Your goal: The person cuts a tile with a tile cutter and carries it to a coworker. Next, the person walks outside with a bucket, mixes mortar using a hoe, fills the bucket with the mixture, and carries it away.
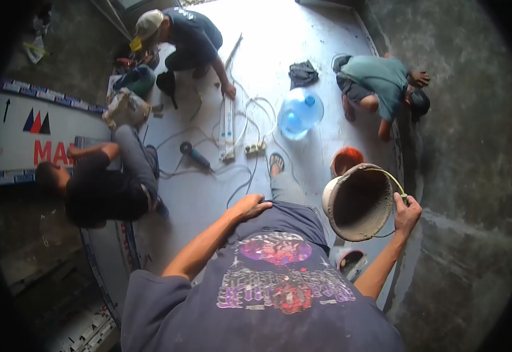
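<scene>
My right hand [407,215] is closed on the green-sleeved wire handle [394,178] of a bucket [360,202]. The bucket is tilted with its mouth towards me. Its rim and inside are crusted with dried grey material, and the inside is dark. My left hand [252,207] lies at my waist, its fingers curled on the hem of my dark printed shirt [279,264]. An orange-red bucket [347,159] stands just beyond the one I hold. Below it, another container [350,261] is partly hidden by my arm and shirt.
A large blue water bottle [300,114] and a black cloth [303,74] lie ahead. Cables, a power strip [255,149] and an angle grinder [195,156] are on the floor left of centre. Three people crouch or sit around: far left, near left and right. A printed board [44,135] is at left.
</scene>
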Demonstrator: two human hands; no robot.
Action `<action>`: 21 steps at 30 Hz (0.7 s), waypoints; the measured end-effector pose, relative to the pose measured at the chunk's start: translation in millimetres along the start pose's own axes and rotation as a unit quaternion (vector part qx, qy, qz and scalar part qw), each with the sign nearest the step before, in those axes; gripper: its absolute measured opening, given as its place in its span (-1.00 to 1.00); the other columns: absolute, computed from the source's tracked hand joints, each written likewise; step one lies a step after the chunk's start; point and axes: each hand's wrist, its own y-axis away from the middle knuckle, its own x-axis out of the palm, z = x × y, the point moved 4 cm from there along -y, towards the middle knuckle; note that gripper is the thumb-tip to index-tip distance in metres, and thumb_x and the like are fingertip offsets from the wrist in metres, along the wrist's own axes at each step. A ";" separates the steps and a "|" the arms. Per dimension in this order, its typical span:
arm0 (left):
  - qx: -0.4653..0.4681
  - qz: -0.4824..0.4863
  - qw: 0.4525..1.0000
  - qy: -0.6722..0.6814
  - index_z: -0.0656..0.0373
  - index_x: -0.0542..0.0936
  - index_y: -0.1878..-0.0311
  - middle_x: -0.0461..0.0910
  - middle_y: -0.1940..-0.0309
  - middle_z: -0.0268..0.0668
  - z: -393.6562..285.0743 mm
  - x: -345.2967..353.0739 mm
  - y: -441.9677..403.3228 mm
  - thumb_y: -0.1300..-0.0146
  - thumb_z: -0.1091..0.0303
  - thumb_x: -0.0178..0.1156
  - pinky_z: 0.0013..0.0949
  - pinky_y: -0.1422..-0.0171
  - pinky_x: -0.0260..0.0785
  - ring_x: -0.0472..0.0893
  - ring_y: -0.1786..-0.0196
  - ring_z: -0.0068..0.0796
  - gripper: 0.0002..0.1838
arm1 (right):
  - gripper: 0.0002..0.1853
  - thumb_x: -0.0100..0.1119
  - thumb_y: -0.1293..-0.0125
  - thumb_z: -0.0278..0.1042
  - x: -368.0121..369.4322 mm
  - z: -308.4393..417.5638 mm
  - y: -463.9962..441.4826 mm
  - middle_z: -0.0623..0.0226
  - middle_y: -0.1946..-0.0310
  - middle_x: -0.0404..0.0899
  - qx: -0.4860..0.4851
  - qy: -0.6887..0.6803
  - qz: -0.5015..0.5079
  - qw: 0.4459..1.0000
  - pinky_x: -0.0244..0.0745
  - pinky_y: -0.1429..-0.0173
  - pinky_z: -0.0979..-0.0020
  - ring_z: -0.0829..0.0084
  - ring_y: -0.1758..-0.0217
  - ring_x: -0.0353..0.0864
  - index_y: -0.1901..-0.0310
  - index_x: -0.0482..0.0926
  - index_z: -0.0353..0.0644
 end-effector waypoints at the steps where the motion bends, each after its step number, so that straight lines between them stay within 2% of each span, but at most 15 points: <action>1: -0.007 -0.040 0.999 0.028 0.34 0.57 0.27 0.60 0.28 0.10 -7.1 -26.7 -21.2 -0.24 -0.14 0.11 -0.06 0.06 0.37 0.59 0.16 0.06 -0.43 | -0.67 0.33 -0.07 -0.29 13.2 19.8 -26.4 0.43 0.73 0.25 -0.006 -0.011 0.032 0.999 0.15 0.47 0.40 0.61 0.60 0.19 0.60 0.43 -0.35; 3: -0.005 -0.085 0.995 0.060 0.33 0.57 0.27 0.61 0.31 0.08 -6.9 -81.6 -73.6 -0.23 -0.13 0.12 -0.08 0.09 0.38 0.60 0.19 0.02 -0.44 | -0.66 0.33 -0.08 -0.31 36.8 56.4 -78.6 0.53 0.70 0.20 -0.026 -0.048 0.067 0.996 0.09 0.48 0.45 0.67 0.56 0.14 0.61 0.40 -0.32; 5: 0.006 -0.150 0.982 0.111 0.33 0.57 0.29 0.61 0.35 0.01 24.2 -130.6 -112.2 -0.23 -0.13 0.13 -0.15 0.15 0.39 0.61 0.26 -0.13 -0.44 | -0.67 0.33 -0.09 -0.32 59.9 94.9 -133.1 0.54 0.70 0.21 -0.020 -0.060 0.091 0.994 0.09 0.48 0.46 0.68 0.56 0.15 0.61 0.41 -0.31; 6: -0.046 -0.193 0.964 0.175 0.34 0.56 0.28 0.61 0.40 -0.06 29.6 -170.5 -113.0 -0.24 -0.11 0.14 -0.23 0.18 0.40 0.59 0.33 -0.29 -0.45 | -0.68 0.33 -0.10 -0.33 71.6 114.1 -157.8 0.55 0.70 0.21 -0.014 -0.076 0.115 0.990 0.08 0.48 0.47 0.69 0.56 0.15 0.61 0.41 -0.31; 7: -0.043 -0.241 0.937 0.249 0.34 0.55 0.27 0.60 0.42 -0.14 63.5 -197.3 -131.2 -0.26 -0.02 0.17 -0.32 0.23 0.42 0.59 0.38 -0.39 -0.52 | -0.70 0.32 -0.12 -0.33 82.2 135.1 -181.9 0.58 0.68 0.22 -0.008 -0.086 0.125 0.988 0.09 0.48 0.50 0.71 0.56 0.15 0.59 0.44 -0.31; 8: -0.046 -0.321 0.858 0.399 0.30 0.54 0.30 0.60 0.45 -0.19 79.0 -227.0 -129.9 -0.28 0.09 0.19 -0.40 0.30 0.43 0.58 0.44 -0.47 -0.63 | -0.71 0.30 -0.15 -0.32 91.8 151.8 -209.2 0.61 0.68 0.28 -0.022 -0.071 0.119 0.990 0.12 0.48 0.52 0.73 0.56 0.18 0.58 0.47 -0.29; 9: -0.069 -0.386 0.823 0.410 0.20 0.55 0.30 0.61 0.45 -0.25 96.7 -254.6 -124.7 -0.29 0.12 0.16 -0.52 0.39 0.36 0.58 0.45 -0.58 -0.70 | -0.73 0.30 -0.16 -0.32 99.2 177.7 -233.5 0.60 0.67 0.32 -0.027 -0.091 0.128 0.987 0.12 0.50 0.54 0.75 0.58 0.20 0.56 0.49 -0.28; 11: -0.156 -0.461 0.817 0.309 0.24 0.56 0.32 0.62 0.49 -0.26 173.3 -275.5 -130.9 -0.27 0.15 0.17 -0.45 0.38 0.47 0.60 0.48 -0.52 -0.70 | -0.78 0.29 -0.19 -0.33 105.0 235.8 -276.9 0.60 0.65 0.39 -0.037 -0.125 0.140 0.982 0.12 0.53 0.60 0.78 0.61 0.23 0.51 0.53 -0.24; 14: -0.305 -0.359 0.814 0.341 0.27 0.55 0.47 0.60 0.58 -0.22 264.7 -258.7 -136.6 -0.26 0.12 0.16 -0.37 0.55 0.39 0.55 0.62 -0.44 -0.63 | -0.84 0.28 -0.21 -0.39 109.6 293.9 -341.3 0.61 0.66 0.37 -0.117 -0.125 0.108 0.979 0.03 0.58 0.67 0.81 0.67 0.22 0.47 0.53 -0.18; 15: -0.362 -0.224 0.879 0.217 0.26 0.53 0.60 0.56 0.65 -0.22 278.2 -263.2 -138.2 -0.26 0.10 0.15 -0.30 0.61 0.31 0.52 0.68 -0.39 -0.57 | -0.83 0.27 -0.21 -0.40 110.6 309.4 -361.8 0.62 0.67 0.34 -0.142 -0.112 0.086 0.980 0.01 0.59 0.66 0.82 0.67 0.20 0.49 0.52 -0.18; 17: -0.356 -0.259 0.856 0.270 0.26 0.56 0.62 0.51 0.73 -0.16 310.9 -245.9 -151.4 -0.28 0.00 0.03 -0.19 0.62 0.32 0.50 0.71 -0.29 -0.47 | -0.78 0.27 -0.21 -0.42 121.4 344.4 -405.6 0.65 0.70 0.27 -0.184 -0.095 0.034 0.978 -0.07 0.59 0.64 0.82 0.66 0.16 0.54 0.47 -0.16; 18: -0.347 -0.251 0.881 0.201 0.27 0.59 0.58 0.53 0.70 -0.14 315.8 -244.4 -159.4 -0.30 -0.01 0.00 -0.17 0.59 0.36 0.52 0.68 -0.27 -0.46 | -0.75 0.26 -0.20 -0.42 129.1 362.5 -426.1 0.65 0.71 0.24 -0.189 -0.087 0.018 0.978 -0.06 0.57 0.61 0.80 0.65 0.15 0.57 0.43 -0.18; 19: -0.204 -0.174 0.963 -0.013 0.20 0.66 0.46 0.63 0.53 -0.05 321.5 -237.8 -177.1 -0.16 0.17 0.13 -0.15 0.34 0.46 0.63 0.49 -0.17 -0.71 | -0.74 0.24 -0.20 -0.43 139.2 384.0 -445.5 0.64 0.70 0.22 -0.197 -0.035 0.002 0.980 -0.04 0.55 0.59 0.76 0.63 0.14 0.58 0.40 -0.20; 20: -0.369 -0.073 0.908 0.185 0.17 0.66 0.38 0.65 0.41 -0.01 303.6 -242.3 -179.4 -0.18 0.15 0.12 -0.15 0.23 0.51 0.67 0.37 -0.23 -0.72 | -0.74 0.21 -0.19 -0.46 153.7 399.5 -468.0 0.62 0.68 0.21 -0.190 -0.039 0.008 0.981 -0.02 0.51 0.57 0.75 0.59 0.14 0.59 0.37 -0.22; 21: -0.379 0.001 0.893 0.243 0.11 0.66 0.20 0.67 0.28 -0.06 293.5 -246.1 -193.7 -0.22 0.12 0.09 -0.13 0.13 0.51 0.68 0.23 -0.23 -0.70 | -0.75 0.18 -0.18 -0.49 174.2 413.8 -497.9 0.61 0.66 0.22 -0.178 -0.016 0.026 0.984 -0.01 0.48 0.57 0.76 0.55 0.15 0.59 0.36 -0.22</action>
